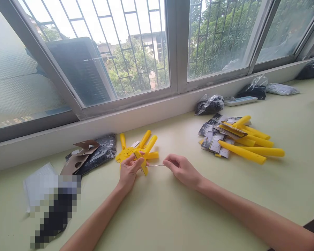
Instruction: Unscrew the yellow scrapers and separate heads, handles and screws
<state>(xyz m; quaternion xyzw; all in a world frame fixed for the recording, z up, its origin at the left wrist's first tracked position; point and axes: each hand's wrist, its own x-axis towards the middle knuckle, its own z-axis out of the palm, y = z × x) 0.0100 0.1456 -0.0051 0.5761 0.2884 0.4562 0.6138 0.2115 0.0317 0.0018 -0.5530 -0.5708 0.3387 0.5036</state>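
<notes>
My left hand (128, 171) is closed around a yellow plastic hand tool (146, 168) with a flat head, which looks like a scraper. Its head is tilted on edge, facing my right hand. My right hand (182, 170) pinches the end of a thin metal rod (155, 165), perhaps a hex key or slim screwdriver. The rod's far end meets the yellow head; the contact itself is too small to make out. Just behind my left hand lie several similar yellow tools (122, 141), partly hidden by it.
On the right is a pile of yellow-handled tools (251, 153) with printed cards. Left are a black plastic bag (103, 150), torn brown cardboard (73, 164) and a clear bag (39, 181). Along the windowsill sit black bags (210, 104) and a pale tray (241, 101).
</notes>
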